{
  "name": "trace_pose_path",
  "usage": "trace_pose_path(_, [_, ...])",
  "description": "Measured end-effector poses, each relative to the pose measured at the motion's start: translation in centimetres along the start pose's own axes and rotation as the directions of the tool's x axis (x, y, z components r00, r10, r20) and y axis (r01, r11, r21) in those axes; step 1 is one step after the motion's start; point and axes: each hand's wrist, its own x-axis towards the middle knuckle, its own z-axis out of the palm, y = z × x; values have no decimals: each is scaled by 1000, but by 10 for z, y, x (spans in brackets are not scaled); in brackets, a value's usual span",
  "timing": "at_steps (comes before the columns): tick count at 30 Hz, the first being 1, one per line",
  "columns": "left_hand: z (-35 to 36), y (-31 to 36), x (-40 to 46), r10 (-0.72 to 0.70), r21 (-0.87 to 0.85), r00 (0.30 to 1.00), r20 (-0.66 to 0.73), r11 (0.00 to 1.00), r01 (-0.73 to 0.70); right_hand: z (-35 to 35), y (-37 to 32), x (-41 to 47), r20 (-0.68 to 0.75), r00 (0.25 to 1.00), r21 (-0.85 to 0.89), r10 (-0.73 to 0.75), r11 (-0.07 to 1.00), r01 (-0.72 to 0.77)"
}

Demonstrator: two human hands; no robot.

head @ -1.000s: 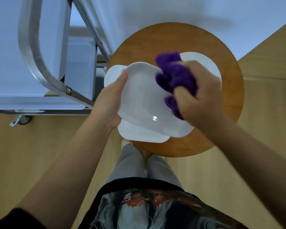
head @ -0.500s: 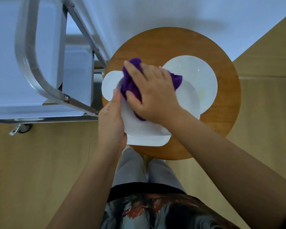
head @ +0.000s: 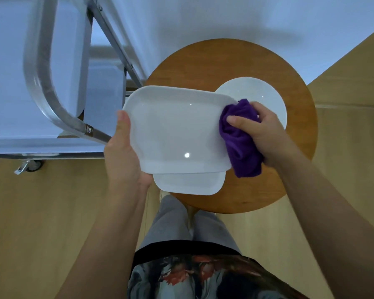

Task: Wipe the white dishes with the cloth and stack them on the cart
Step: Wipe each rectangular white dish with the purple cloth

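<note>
Hands hold a white rectangular dish (head: 177,130) above a round wooden stool (head: 298,117) — left hand (head: 122,156) gripping its left edge, right hand (head: 261,134) clutching a purple cloth (head: 240,143) against its right edge — with two more dishes beneath and the cart (head: 41,87) at left.

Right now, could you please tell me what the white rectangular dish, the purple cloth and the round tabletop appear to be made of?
The white rectangular dish looks like glazed ceramic or melamine; a sharp light glint shows a glossy finish. The purple cloth seems soft and fuzzy, likely microfibre, since it bunches in thick matte folds. The round tabletop looks like varnished wood: warm brown with a faint sheen.
</note>
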Motion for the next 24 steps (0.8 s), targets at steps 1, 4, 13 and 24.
trace_pose_path(1, [4,-1,-1,10,-3,1000,-22,1000,-10,5,7,-4,-57,997,109,47,993,-40])
trace_pose_path(4, [16,-7,-3,36,-3,996,-79,999,-36,25,24,-17,-207,957,356,202,927,-119])
trace_pose_path(13, [56,-31,-23,-14,-54,971,-240,999,2,77,19,-21,-288,849,776,443,628,-64])
trace_pose_path(24, [12,27,25,-20,675,684,729,189,-714,6,-6,-26,260,783,313,566,717,-623])
